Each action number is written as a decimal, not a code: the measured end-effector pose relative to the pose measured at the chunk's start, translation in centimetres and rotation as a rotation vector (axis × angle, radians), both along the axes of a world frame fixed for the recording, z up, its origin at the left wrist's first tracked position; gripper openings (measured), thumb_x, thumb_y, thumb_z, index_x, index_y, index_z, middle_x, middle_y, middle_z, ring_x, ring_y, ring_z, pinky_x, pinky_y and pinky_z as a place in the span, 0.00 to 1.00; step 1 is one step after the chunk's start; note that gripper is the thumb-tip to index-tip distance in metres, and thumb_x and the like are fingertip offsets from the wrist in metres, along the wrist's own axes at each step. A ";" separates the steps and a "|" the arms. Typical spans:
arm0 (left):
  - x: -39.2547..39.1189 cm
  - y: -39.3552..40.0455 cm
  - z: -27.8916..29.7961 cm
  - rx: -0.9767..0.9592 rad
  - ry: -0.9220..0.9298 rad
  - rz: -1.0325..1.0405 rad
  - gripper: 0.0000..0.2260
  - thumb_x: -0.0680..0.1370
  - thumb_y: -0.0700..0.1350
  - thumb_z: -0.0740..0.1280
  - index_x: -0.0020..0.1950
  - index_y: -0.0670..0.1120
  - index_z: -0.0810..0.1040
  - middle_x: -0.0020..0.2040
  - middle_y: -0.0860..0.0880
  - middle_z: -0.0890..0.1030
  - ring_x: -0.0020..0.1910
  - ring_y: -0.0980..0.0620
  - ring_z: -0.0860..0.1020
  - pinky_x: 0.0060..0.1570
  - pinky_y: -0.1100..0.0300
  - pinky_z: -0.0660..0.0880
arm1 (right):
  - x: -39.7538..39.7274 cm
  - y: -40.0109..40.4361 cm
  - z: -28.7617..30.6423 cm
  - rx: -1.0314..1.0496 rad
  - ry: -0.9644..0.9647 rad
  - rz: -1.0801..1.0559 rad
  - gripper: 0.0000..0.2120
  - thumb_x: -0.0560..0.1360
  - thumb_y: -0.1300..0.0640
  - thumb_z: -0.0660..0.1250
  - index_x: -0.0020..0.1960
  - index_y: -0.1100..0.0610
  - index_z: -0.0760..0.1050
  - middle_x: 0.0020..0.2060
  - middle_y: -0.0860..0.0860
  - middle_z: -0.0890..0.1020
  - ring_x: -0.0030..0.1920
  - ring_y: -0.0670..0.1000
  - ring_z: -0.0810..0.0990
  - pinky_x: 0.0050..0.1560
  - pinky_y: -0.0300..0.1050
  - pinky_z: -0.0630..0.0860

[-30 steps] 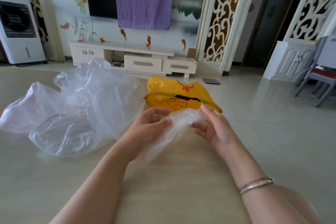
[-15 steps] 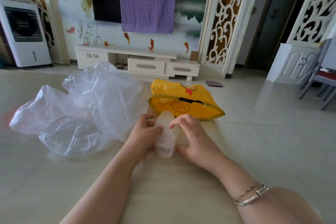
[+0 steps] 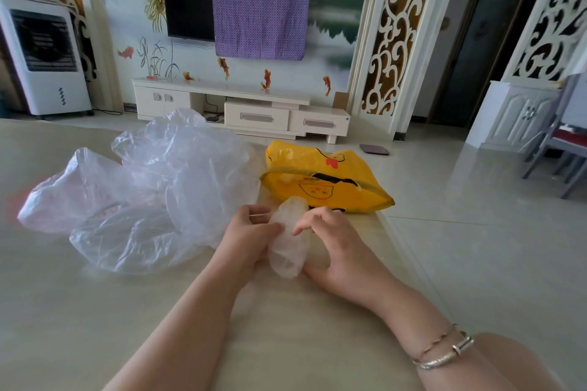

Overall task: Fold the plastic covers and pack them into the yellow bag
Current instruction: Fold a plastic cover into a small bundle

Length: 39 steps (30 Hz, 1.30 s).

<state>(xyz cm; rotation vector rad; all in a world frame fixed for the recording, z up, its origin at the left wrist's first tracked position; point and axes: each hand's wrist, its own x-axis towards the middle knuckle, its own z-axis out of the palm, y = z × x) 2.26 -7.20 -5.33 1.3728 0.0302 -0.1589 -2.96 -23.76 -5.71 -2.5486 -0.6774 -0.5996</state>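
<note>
The left hand's (image 3: pixel 246 236) fingers (image 3: pixel 254 211) curl round a small, rolled-up bundle of clear plastic cover (image 3: pixel 289 238) at the centre of the frame, thumb laid across its front. The right hand (image 3: pixel 336 251) pinches the same bundle from the other side — its curled fingers on the upper part, its thumb at the lower end. The bundle stands nearly upright, its lower end at the pale beige counter (image 3: pixel 158 311). Just above it in the frame lies the yellow plastic bag printed with a cartoon face (image 3: pixel 320 181), on the counter. Left of centre, a loose heap of crumpled clear plastic covers (image 3: pixel 143 194) rests beside the left hand.
</note>
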 end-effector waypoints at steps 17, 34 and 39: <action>-0.3 -0.4 -1.2 0.889 -0.622 -0.025 0.07 0.72 0.44 0.70 0.38 0.56 0.78 0.38 0.60 0.80 0.45 0.59 0.73 0.44 0.62 0.68 | -0.3 -0.9 0.4 0.230 0.272 -0.056 0.06 0.75 0.54 0.68 0.40 0.46 0.77 0.39 0.40 0.78 0.50 0.42 0.74 0.49 0.31 0.68; 0.0 -0.5 -0.5 0.790 -0.345 -0.072 0.02 0.76 0.45 0.68 0.47 0.50 0.77 0.43 0.50 0.81 0.39 0.54 0.76 0.35 0.62 0.69 | 2.4 0.6 0.2 0.448 0.128 -0.245 0.13 0.72 0.65 0.70 0.46 0.51 0.68 0.39 0.47 0.74 0.39 0.43 0.72 0.40 0.32 0.68; -0.1 -0.2 -0.4 0.763 -0.315 -0.091 0.06 0.76 0.44 0.68 0.53 0.49 0.76 0.46 0.48 0.82 0.37 0.58 0.75 0.30 0.68 0.65 | 1.5 0.8 0.0 0.294 0.275 -0.097 0.13 0.73 0.62 0.67 0.54 0.49 0.77 0.52 0.44 0.76 0.56 0.39 0.72 0.54 0.26 0.66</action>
